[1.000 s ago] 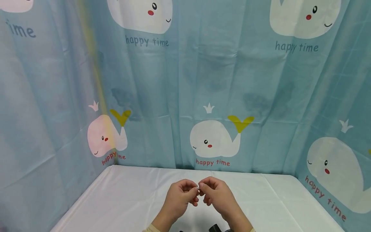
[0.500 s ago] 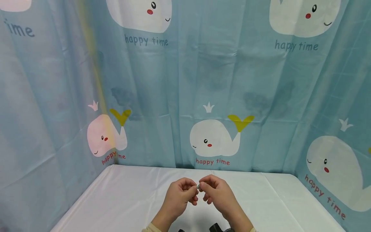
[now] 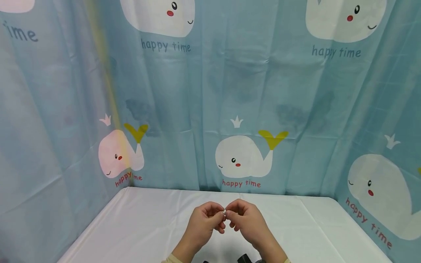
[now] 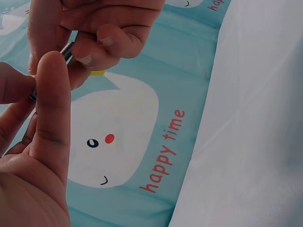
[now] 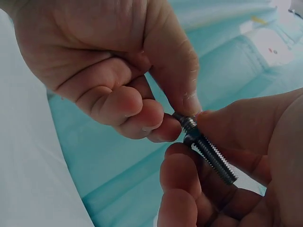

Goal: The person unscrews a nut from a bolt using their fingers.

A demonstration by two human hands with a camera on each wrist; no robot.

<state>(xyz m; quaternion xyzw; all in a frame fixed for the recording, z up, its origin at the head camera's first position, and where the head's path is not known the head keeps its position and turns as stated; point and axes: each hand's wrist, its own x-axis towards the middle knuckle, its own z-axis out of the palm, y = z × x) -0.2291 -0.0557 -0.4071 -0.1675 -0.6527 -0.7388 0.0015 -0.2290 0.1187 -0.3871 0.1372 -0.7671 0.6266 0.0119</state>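
Note:
Both hands meet above the table at the fingertips, around a small metal bolt (image 5: 218, 161) with a threaded shaft. My left hand (image 3: 202, 223) pinches it between thumb and fingers; in the right wrist view the shaft slants down past these fingers towards the left palm. A dark ring-like piece (image 5: 190, 139) sits around the bolt near the left fingertips. My right hand (image 3: 246, 221) pinches the opposite end with thumb and index finger, its other fingers curled beneath. In the left wrist view a short stretch of thread (image 4: 67, 49) shows between the hands; fingers hide the bolt's ends there.
A white cloth (image 3: 138, 226) covers the table. Behind and at both sides hangs a blue curtain (image 3: 177, 153) printed with white whales. A black object (image 3: 244, 259) juts in at the bottom edge, near the right forearm.
The hands stay in nearly the same place. Small finger movements show at the bolt: the metal showed more between the fingertips half a second ago, and the right fingers now sit slightly closer.

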